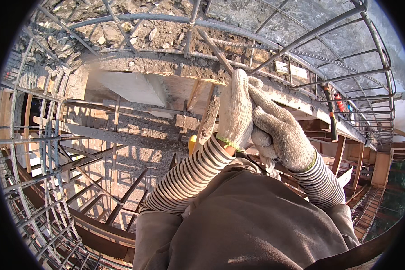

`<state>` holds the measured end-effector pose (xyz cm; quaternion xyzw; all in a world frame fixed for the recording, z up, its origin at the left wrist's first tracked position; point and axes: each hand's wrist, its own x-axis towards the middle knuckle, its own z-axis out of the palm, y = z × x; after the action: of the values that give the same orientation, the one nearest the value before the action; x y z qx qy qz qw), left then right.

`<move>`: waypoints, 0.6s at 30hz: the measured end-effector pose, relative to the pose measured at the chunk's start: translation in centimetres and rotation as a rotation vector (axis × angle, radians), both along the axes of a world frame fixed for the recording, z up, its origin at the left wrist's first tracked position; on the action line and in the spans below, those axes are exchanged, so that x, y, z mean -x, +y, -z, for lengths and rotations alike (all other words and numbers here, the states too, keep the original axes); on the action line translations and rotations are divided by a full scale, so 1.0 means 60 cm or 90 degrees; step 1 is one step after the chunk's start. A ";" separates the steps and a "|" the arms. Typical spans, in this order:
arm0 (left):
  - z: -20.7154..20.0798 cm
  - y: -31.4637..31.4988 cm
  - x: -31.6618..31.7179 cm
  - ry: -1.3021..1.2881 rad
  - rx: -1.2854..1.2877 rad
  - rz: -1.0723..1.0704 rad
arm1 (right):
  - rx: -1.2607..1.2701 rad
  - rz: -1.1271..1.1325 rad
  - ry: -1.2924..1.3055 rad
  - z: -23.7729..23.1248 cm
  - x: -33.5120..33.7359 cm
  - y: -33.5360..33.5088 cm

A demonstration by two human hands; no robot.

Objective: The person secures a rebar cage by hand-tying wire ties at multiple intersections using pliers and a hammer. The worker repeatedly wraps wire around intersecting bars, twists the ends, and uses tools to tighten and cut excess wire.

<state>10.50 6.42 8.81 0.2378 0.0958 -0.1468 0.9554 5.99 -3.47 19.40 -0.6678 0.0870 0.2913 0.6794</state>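
Both gloved hands, left hand (pixel 235 110) and right hand (pixel 281 130), are pressed together, clamped on a ribbed rebar (pixel 218 54). A pale rectangular label (pixel 291 69) is seen far right.

The left hand (pixel 235 108) wears an off-white knit glove with a lime-green cuff edge; the right hand (pixel 281 130) wears a greyer, speckled one. Both sleeves (pixel 189 177) carry black-and-white stripes (narrow, ringed) under a grey-brown jacket (pixel 252 225). The rebar (pixel 211 49) is rust-brown, and the concrete (pixel 135 85) is grey.
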 end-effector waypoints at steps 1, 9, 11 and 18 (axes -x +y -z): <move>0.015 -0.011 0.037 -0.093 -0.010 -0.056 | 0.034 -0.032 -0.057 0.012 0.028 -0.008; 0.124 -0.085 0.209 -0.513 -0.623 0.135 | 0.373 -0.136 -0.161 0.161 0.239 -0.185; 0.129 -0.102 0.207 -0.344 -0.508 0.207 | 0.208 -0.002 -0.051 0.131 0.217 -0.159; 0.102 -0.079 0.107 -0.176 -0.470 0.241 | -0.027 0.178 0.055 0.122 0.146 -0.094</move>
<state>4.10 1.65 2.70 0.5940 -0.0319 -0.2418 0.7666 -2.75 -9.10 12.08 -0.6213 0.2021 0.2242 0.7231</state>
